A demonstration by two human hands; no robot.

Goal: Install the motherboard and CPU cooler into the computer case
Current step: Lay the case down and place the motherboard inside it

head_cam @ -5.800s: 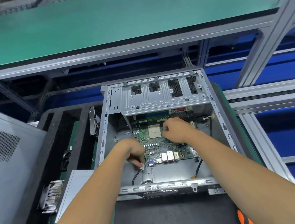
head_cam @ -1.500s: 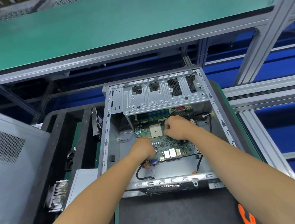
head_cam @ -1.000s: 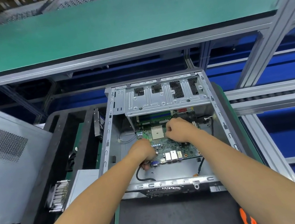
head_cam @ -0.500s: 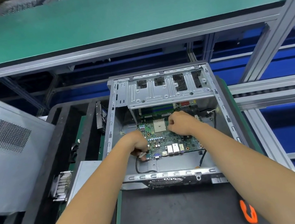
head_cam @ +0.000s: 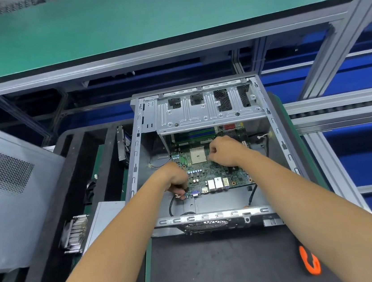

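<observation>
I'm seeing the dark bench mat (head_cam: 219, 265) carrying the open computer case (head_cam: 136, 161); right of the case, near me, an orange tool (head_cam: 310, 263) is lying.

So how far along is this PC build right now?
Done: the motherboard lies inside the open case. In hand: the left hand grips its near-left corner and the right hand presses beside the bare CPU socket, apparently seating it. Left: the finned cooler sits outside the case; I can't tell whether screws are in.
</observation>
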